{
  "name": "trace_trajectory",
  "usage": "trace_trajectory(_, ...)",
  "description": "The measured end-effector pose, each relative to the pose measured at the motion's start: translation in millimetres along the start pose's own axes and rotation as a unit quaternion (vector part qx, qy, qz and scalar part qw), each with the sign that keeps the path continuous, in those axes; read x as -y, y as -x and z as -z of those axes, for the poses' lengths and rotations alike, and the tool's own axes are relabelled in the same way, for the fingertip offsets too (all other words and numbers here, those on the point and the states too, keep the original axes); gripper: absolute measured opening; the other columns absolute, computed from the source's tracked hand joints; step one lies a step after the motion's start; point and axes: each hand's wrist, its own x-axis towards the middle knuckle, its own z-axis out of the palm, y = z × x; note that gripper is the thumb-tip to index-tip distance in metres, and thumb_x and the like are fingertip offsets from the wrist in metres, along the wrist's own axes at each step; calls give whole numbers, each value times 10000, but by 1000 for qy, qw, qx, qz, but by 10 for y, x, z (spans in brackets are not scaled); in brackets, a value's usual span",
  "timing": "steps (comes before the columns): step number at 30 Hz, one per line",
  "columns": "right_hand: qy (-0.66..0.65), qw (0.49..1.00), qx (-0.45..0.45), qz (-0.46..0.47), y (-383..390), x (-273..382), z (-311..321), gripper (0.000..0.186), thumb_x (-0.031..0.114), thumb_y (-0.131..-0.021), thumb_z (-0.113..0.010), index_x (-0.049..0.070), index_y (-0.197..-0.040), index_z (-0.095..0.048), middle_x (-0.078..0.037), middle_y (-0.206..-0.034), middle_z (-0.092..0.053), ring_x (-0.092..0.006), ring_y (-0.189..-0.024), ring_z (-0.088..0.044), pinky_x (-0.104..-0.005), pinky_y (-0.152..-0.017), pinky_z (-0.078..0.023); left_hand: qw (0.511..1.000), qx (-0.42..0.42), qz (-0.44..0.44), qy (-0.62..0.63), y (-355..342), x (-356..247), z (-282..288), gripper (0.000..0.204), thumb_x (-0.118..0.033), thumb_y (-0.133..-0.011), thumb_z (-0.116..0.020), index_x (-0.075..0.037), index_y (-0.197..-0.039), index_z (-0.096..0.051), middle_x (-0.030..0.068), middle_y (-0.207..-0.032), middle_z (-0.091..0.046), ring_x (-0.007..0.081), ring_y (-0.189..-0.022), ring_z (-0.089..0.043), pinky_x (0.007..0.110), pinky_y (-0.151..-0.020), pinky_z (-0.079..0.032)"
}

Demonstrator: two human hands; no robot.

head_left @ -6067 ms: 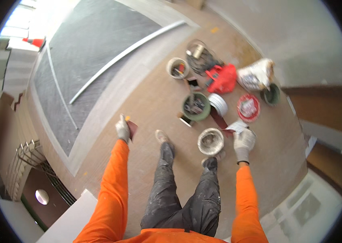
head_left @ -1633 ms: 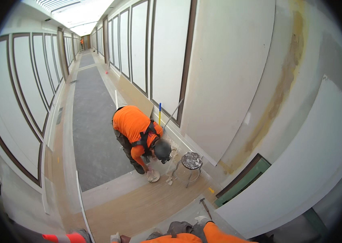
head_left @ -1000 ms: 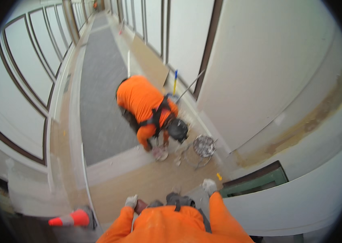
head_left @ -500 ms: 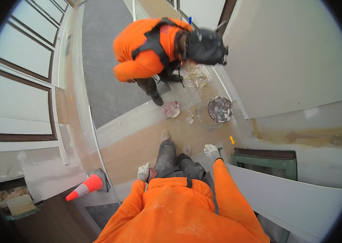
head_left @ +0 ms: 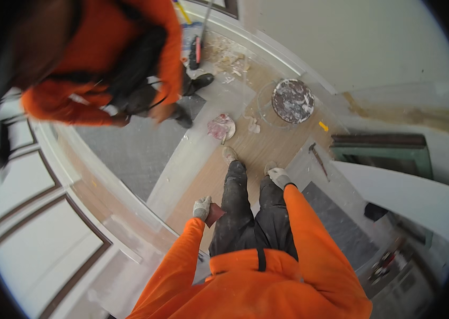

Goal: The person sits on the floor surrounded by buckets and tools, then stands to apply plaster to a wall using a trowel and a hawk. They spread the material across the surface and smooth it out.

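My gloved left hand [head_left: 201, 209] is closed on a reddish-brown square sheet [head_left: 214, 215] beside my left thigh. My gloved right hand [head_left: 278, 177] is at my right thigh with curled fingers; whatever it may hold is hidden. Beyond my feet lies a round pale piece [head_left: 221, 126] smeared pink, with a paint-spattered round stool [head_left: 292, 101] to its right. A hammer [head_left: 320, 161] rests on the floor to the right of my right hand.
A co-worker [head_left: 102, 69] in orange with a black harness fills the upper left. Debris [head_left: 230, 63] and long-handled tools [head_left: 197, 50] lie along the wall's foot. Green frames [head_left: 381, 159] and a white board [head_left: 405, 194] stand at the right; framed panels [head_left: 44, 250] line the left.
My view has turned down from the corridor toward the nearby floor. The co-worker, earlier bent over the floor ahead, now appears larger at the upper left. My left hand still grips the sheet.
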Motion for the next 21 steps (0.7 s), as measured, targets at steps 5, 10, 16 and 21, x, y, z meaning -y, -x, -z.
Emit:
trace_trajectory(5, 18, 992, -58, 110, -1342, -112, -966, 332, 328, -951, -609, 27, -1004, -739, -180, -920, -729, -267, -889, -697, -407, -831, -525, 992, 9, -87, -86, -1543, -73, -112, 494, -419, -970, -580, -2, -1196, -718, 249, -1111, -735, 369, -1065, -704, 428, -953, -518)
trace_trajectory(10, -40, 995, -16, 88, -2498, 138, -1677, 324, 328, -960, -609, 25, -984, -722, -200, -953, -727, -306, -927, -704, -420, -851, -531, 989, 86, -62, -101, -3499, -16, -704, 573, -480, -975, -519, 6, -1218, -700, 279, -1250, -680, 419, -1224, -619, 459, -1053, -457)
trace_trajectory(16, 21, 999, 5, 31, -3957, 22, -2412, 379, 373, -951, -630, 33, -1098, -713, -231, -1087, -714, -384, -1063, -677, -452, -913, -521, 993, -42, -93, -56, -5311, 73, -1281, 647, -526, -960, -558, 52, -1227, -675, 274, -1258, -677, 415, -1209, -607, 467, -1059, -436)
trace_trajectory(21, -25, 998, -60, -22, -4752, -244, -2544, 546, 434, -908, -679, 11, -1249, -626, -228, -1168, -703, -378, -1074, -680, -454, -922, -525, 975, -39, -25, 218, -6226, -291, -1845, 574, -475, -909, -664, 44, -1153, -695, 182, -1047, -729, 311, -983, -659, 443, -888, -490)
